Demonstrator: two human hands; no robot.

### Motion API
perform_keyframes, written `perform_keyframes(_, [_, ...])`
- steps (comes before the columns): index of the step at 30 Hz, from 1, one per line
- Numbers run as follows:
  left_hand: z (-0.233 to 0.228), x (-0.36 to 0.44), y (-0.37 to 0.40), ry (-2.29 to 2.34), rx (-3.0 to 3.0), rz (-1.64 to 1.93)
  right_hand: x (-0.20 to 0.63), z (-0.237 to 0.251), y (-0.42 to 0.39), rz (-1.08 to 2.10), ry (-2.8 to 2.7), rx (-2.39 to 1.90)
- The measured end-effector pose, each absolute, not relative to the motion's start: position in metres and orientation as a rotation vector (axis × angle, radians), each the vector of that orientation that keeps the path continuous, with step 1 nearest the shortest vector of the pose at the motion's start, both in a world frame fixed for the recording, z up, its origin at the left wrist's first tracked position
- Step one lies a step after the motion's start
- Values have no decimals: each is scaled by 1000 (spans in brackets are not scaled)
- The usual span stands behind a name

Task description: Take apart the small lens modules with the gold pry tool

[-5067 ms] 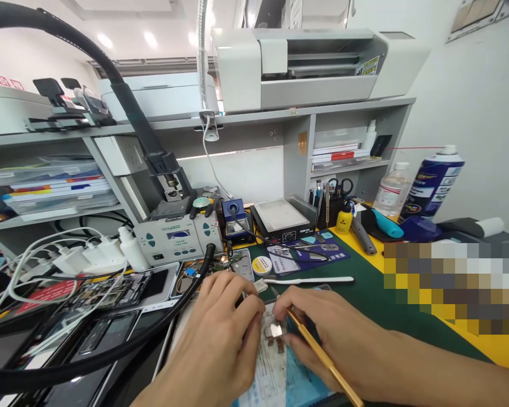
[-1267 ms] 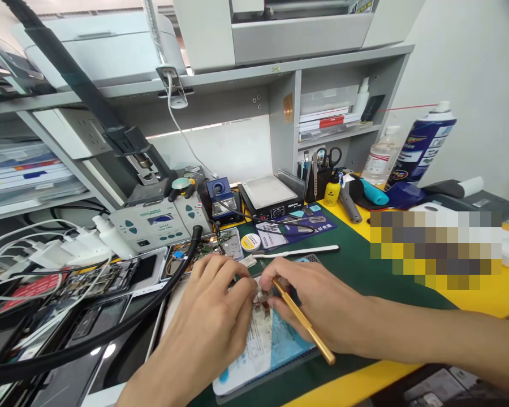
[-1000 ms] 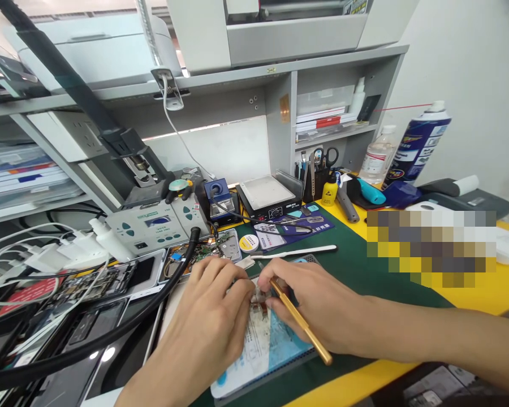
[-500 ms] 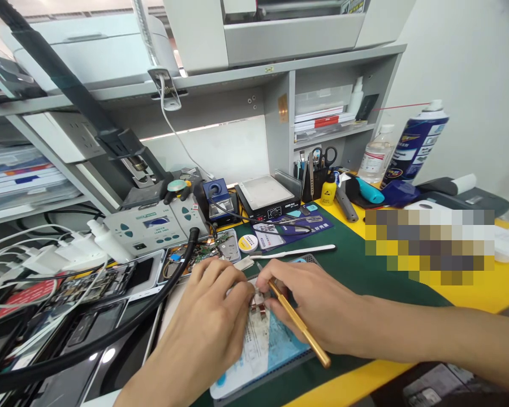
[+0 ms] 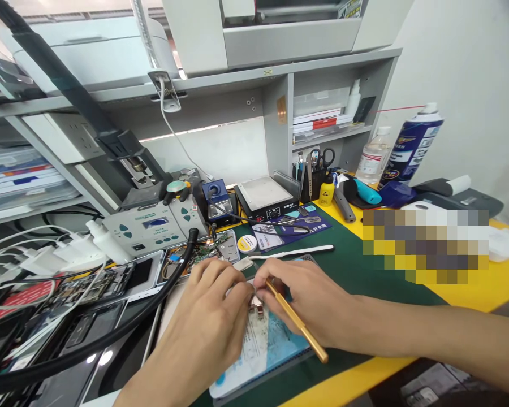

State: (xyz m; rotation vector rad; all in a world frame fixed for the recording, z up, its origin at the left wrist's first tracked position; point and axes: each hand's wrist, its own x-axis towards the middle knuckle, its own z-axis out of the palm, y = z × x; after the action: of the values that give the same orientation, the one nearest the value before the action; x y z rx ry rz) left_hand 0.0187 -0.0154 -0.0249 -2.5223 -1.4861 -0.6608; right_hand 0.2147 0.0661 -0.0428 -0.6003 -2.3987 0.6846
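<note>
At the lower centre of the frame, the left hand (image 5: 212, 316) pinches a small metal part (image 5: 257, 308) over the blue card (image 5: 263, 353) on the desk (image 5: 365, 271), while the right hand (image 5: 309, 305), closed around a gold tool (image 5: 297, 322), seems to pry at it, which calls next for a light, steady push.

One head-worn camera looks forward and down, close over the green mat (image 5: 365, 282) and shelf (image 5: 237, 79) behind
</note>
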Motion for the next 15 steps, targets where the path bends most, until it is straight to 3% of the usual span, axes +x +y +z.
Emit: perform_keyframes(15, [-25, 19, -14, -1521, -2523, -634, 215, -51, 71, 712, -2389, -512])
